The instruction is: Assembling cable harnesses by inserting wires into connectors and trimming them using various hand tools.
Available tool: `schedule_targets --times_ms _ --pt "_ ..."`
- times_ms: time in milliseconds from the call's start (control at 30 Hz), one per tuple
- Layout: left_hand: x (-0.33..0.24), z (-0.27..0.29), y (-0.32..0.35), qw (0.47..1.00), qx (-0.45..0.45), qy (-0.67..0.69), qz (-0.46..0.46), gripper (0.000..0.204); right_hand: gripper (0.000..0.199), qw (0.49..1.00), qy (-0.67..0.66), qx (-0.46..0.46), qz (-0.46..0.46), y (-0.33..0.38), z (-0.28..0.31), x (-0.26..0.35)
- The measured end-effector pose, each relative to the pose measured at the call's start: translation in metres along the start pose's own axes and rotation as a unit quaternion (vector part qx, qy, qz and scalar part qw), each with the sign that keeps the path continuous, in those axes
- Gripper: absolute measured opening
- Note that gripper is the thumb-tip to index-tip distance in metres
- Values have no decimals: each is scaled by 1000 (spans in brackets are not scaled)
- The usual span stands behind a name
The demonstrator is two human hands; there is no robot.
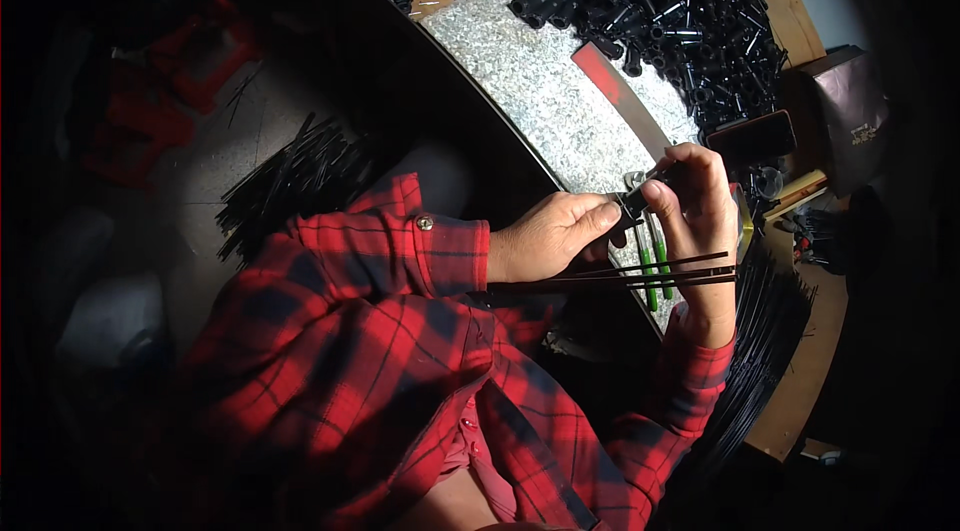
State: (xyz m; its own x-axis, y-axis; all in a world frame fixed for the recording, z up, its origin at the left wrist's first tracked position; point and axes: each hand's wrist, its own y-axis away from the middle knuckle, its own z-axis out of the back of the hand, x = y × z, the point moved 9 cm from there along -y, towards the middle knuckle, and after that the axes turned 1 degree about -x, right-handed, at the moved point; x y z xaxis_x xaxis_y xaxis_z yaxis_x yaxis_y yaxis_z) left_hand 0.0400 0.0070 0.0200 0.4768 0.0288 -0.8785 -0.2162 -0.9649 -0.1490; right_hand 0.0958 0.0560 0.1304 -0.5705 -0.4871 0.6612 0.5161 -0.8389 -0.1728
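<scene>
Above the near edge of the speckled slab my two hands meet at a small black fitting (631, 204). My left hand (556, 234) comes from the left and pinches its lower end, the thumb laid along it. With thumb and bent fingers my right hand (700, 206) grips the other end; that end is partly hidden. Several thin dark rods (640, 279) run below the hands and across my right wrist; what bears them is hidden. Behind them on the slab lies a green-handled tool (655, 266), perhaps pliers, its head covered by my hands.
A large heap of black tubular parts (660, 6) covers the slab's (510, 71) far side. A flat bar with a red end (620, 96) lies nearer. At right are a dark phone (750, 137), a purplish package (848, 96) and long black rods (755, 361). More rods (290, 181) lie left.
</scene>
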Motion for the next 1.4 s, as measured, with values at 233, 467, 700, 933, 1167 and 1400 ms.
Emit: schedule_targets --times_ms 233,467,700,933,1167,1400 --pt "3 2 -3 999 13 42 3 37 26 953 -291 4 -88 3 -11 -30" --pt "4 2 -5 998 4 55 17 37 26 955 -289 1 -69 2 -10 -29" --pt "5 5 -3 999 2 39 8 38 27 954 -291 -23 -75 3 -11 -29" --pt "3 4 -3 1000 -8 15 3 38 29 967 -244 -33 -66 4 -8 -27" --pt "-1 4 -1 1000 0 -4 -9 38 29 955 -294 -20 -32 1 -10 -23" --pt "0 6 -1 1000 -16 -18 -10 37 28 963 -268 -17 -29 2 -9 -24"
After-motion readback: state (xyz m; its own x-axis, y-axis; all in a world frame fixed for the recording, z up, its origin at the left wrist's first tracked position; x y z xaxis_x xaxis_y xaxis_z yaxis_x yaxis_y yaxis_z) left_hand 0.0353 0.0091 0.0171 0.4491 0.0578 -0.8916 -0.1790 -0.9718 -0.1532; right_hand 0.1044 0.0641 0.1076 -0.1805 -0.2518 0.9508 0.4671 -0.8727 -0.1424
